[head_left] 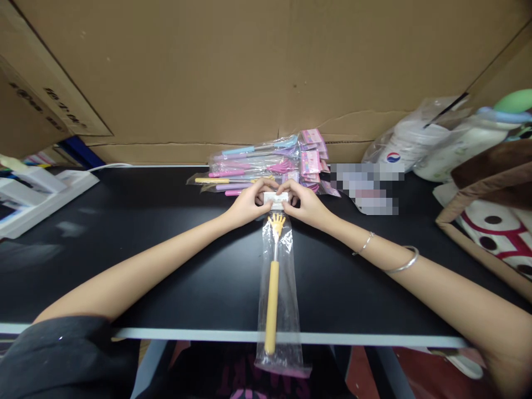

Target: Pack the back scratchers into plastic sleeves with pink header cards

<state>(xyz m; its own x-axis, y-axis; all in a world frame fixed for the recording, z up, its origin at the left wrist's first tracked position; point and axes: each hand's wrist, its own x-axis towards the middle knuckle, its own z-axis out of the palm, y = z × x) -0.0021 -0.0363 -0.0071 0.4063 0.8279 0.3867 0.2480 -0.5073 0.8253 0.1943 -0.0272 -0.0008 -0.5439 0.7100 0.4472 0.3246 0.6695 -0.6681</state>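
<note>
A yellow hand-shaped back scratcher [273,277] lies in a clear plastic bag [286,310] on the black table [166,249], its handle end hanging over the front edge. My left hand [248,204] and my right hand [305,204] pinch a small white header card [276,198] at the bag's far end, one hand at each side. Both hands have their fingers pressed together on the card.
A pile of bagged scratchers [249,166] in pink, blue and purple lies behind my hands, with pink header cards [311,158] beside it. A cardboard wall [266,72] stands at the back. White boxes [37,188] sit at left, bags [415,144] and a brown tote [494,216] at right.
</note>
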